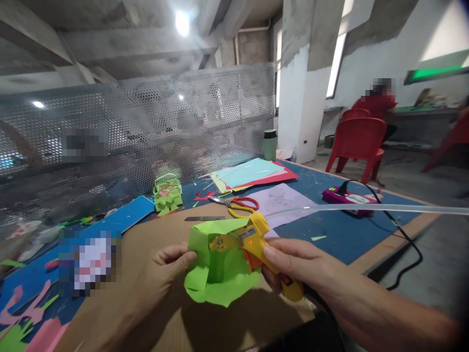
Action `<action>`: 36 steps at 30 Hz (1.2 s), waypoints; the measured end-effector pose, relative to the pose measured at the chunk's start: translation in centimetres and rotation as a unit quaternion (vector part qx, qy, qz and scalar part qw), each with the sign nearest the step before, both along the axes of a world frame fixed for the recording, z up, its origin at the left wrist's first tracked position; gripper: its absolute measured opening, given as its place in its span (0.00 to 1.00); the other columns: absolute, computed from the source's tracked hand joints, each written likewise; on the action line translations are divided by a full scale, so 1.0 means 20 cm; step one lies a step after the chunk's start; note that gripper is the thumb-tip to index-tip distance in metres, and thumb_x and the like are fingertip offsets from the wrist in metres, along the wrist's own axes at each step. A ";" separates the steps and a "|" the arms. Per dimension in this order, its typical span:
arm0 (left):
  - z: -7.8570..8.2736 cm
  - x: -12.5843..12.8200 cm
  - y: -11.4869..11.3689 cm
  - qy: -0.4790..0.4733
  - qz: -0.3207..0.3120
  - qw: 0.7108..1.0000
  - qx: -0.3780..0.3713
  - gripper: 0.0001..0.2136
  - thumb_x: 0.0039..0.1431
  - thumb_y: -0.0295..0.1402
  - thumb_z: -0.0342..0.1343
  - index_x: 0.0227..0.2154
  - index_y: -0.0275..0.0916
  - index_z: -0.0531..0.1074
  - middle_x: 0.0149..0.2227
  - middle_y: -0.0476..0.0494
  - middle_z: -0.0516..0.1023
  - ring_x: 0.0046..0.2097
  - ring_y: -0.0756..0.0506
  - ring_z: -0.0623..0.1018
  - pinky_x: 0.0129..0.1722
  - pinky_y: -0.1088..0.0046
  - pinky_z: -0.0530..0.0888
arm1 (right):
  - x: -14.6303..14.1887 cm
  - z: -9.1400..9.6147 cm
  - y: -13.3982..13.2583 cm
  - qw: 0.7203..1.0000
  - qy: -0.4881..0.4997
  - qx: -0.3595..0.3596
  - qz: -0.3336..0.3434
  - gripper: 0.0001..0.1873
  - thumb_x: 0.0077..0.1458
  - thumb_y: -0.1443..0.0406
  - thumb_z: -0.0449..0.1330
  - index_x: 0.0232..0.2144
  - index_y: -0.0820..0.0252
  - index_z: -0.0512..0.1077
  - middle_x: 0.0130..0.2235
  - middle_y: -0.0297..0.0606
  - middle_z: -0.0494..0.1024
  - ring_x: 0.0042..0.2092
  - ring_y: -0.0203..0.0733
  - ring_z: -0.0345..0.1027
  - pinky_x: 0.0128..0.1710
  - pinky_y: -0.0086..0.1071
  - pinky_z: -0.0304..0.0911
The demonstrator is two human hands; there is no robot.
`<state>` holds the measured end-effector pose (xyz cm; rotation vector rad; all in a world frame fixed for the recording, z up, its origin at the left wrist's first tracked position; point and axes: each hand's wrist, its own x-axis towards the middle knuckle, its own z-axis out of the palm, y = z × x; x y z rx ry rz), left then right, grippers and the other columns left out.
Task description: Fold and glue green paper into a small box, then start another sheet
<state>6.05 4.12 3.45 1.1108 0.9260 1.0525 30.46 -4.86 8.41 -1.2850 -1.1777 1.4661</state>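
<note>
My left hand (174,261) pinches the left edge of a folded green paper piece (223,281), which is shaped like a shallow box with flared, uneven sides. In my right hand (293,264) is a yellow hot glue gun (261,234), with the fingers wrapped around its handle and a small light lit on its side. The nozzle points left into the paper's hollow; whether it touches the paper I cannot tell. A long clear glue stick (351,209) runs out of the gun's back toward the right. Just beyond the paper lie scissors (244,205) with red and yellow handles.
Brown cardboard (146,244) lies under my hands. Behind stand a small green paper figure (167,194), coloured sheets (252,173) and a green bottle (270,145). A purple power strip (348,199) with a black cable sits right. Paper scraps (31,305) lie left. A person sits on a red chair (357,139).
</note>
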 end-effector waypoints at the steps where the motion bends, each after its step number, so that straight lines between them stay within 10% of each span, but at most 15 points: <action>1: 0.01 0.00 0.00 0.003 -0.004 1.000 -0.002 0.14 0.39 0.38 0.75 0.27 0.34 0.83 0.27 0.39 0.84 0.28 0.42 0.82 0.32 0.66 0.80 | 0.00 0.00 0.00 1.000 0.001 0.002 0.003 0.27 0.50 0.40 0.62 0.22 0.57 0.68 0.29 0.38 0.72 0.37 0.45 0.68 0.38 0.35 0.66; 36: 0.02 0.01 -0.03 -0.011 0.017 1.000 -0.001 0.16 0.37 0.40 0.77 0.26 0.34 0.82 0.27 0.42 0.83 0.27 0.45 0.81 0.30 0.72 0.78 | 0.02 0.00 0.00 0.993 -0.098 0.030 0.053 0.26 0.61 0.42 0.51 0.31 0.58 0.68 0.34 0.36 0.67 0.38 0.42 0.58 0.38 0.35 0.53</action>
